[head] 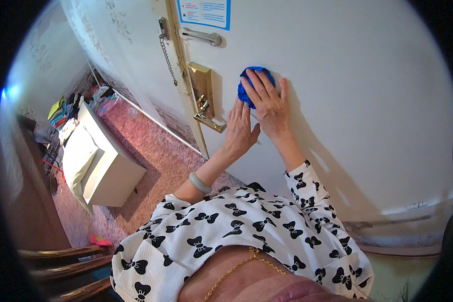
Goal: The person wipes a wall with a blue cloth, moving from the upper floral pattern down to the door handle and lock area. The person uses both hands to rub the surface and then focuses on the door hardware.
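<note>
A crumpled blue cloth (243,94) is pressed flat against a white door (347,94). Over it lies my right hand (268,102), fingers spread and pinning the cloth to the door. My left hand (240,130) rests against the door just below and left of the cloth, fingertips near its lower edge, holding nothing visible. To the left of both hands are a brass lever handle (211,123) and its brass plate (202,81). Higher up, a metal door guard (202,36) is fixed to the door, under a blue-edged printed notice (228,19).
A door chain (168,62) hangs on the frame at left. Behind stands a white bed or cabinet-like piece (117,177) with white fabric (79,158) on it, on pink carpet (166,162). Folded clothes (58,113) are piled farther back. Wooden slats (71,271) are at lower left.
</note>
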`<action>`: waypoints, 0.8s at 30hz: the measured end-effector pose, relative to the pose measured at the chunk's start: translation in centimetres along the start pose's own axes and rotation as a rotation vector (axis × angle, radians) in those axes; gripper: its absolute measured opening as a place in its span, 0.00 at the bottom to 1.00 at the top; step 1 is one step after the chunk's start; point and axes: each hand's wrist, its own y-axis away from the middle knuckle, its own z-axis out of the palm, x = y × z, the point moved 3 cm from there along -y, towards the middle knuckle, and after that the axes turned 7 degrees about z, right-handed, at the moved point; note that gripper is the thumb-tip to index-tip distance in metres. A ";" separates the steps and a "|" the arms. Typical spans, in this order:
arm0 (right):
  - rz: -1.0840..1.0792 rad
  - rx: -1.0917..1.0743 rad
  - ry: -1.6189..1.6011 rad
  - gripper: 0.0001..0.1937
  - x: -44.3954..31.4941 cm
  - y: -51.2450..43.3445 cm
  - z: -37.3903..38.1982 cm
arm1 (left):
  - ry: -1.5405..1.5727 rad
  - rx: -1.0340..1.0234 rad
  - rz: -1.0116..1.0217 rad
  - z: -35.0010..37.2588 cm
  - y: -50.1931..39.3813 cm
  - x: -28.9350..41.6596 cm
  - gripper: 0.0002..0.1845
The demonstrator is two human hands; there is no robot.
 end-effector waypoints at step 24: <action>0.023 -0.038 0.192 0.32 -1.9 -4.8 2.0 | 0.179 0.025 0.035 -6.8 -2.3 -3.3 0.40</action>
